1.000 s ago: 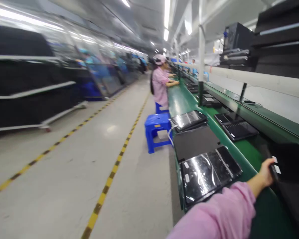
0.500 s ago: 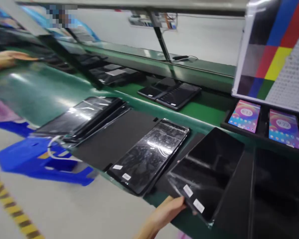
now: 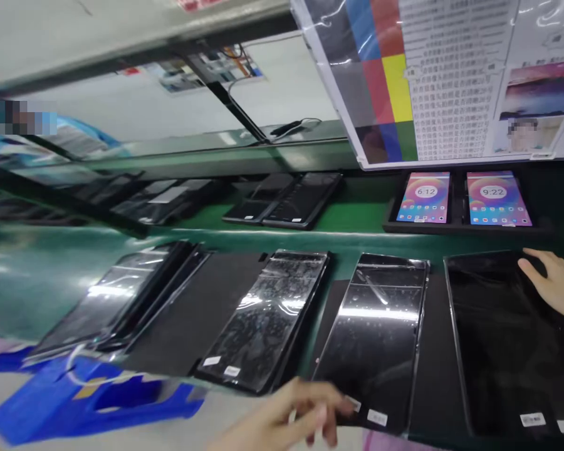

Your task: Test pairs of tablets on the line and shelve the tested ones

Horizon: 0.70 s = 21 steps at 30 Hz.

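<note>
My left hand point(image 3: 295, 414) is at the lower left corner of a dark glossy tablet point(image 3: 380, 338). Its fingers are loosely bent and somewhat blurred, with nothing held; whether a fingertip touches the screen I cannot tell. That tablet lies on a black surface, with small white labels near its bottom edge. On the far right my right hand point(image 3: 557, 285) reaches over the top right part of another black tablet point(image 3: 502, 338), thumb and finger apart. Contact there is unclear. A third tablet point(image 3: 267, 319), with smudged shiny film, rests to the left beside a dark grey flap point(image 3: 192, 313).
Stacked tablets point(image 3: 108, 294) lie farther left above a blue plastic piece point(image 3: 89, 401). Behind, two lit devices point(image 3: 423, 197) stand in a black holder, under a hanging instruction sheet point(image 3: 451, 81). More dark devices point(image 3: 303, 197) sit on the green rear shelf. A person is at far left.
The view has swung right. My left hand has let go of the middle tablet's lower corner, and that tablet now lies flatter. My right hand has come into view at the rightmost tablet.
</note>
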### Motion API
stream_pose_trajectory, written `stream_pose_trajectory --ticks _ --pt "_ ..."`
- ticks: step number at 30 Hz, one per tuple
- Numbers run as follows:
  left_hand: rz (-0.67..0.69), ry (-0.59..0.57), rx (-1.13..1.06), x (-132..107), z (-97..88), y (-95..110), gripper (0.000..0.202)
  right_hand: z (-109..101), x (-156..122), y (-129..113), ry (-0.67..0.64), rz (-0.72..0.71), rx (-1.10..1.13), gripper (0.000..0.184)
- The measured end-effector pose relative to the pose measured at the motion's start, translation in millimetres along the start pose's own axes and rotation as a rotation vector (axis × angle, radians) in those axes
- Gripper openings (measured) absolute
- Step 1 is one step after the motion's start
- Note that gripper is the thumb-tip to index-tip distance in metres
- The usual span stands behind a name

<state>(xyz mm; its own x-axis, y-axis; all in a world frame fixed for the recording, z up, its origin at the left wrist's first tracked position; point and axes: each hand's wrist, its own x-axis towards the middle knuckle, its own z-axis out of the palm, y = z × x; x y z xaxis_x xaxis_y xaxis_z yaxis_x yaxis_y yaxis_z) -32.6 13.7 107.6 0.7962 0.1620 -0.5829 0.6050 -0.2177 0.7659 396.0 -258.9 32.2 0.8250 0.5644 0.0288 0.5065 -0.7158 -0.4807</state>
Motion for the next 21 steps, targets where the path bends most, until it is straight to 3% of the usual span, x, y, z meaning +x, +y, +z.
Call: stream_pose_trajectory --ticks 3,6,10,14,17,21 --pt "0.041 0.328 0.064 31 -12.1 30 0.039 4 20 2 0.018 0.041 -0.02 0.074" --pt "0.173 0.501 0.166 75 -12.9 60 0.033 5 36 2 0.005 0.101 -0.039 0.08" --pt "0.364 0.56 0.457 133 -1.2 92 0.031 2 41 -1 -0.036 0.157 -0.033 0.088" --pt "0.373 0.596 0.63 175 10.1 109 0.033 -8 14 -7 -0.059 0.1 0.031 0.075" --pt "0.319 0.598 0.659 192 14.7 114 0.038 -8 -13 -11 -0.046 0.051 0.071 0.066" --pt "0.264 0.607 0.713 196 19.6 118 0.046 -3 -32 -8 0.024 0.046 0.11 0.066"
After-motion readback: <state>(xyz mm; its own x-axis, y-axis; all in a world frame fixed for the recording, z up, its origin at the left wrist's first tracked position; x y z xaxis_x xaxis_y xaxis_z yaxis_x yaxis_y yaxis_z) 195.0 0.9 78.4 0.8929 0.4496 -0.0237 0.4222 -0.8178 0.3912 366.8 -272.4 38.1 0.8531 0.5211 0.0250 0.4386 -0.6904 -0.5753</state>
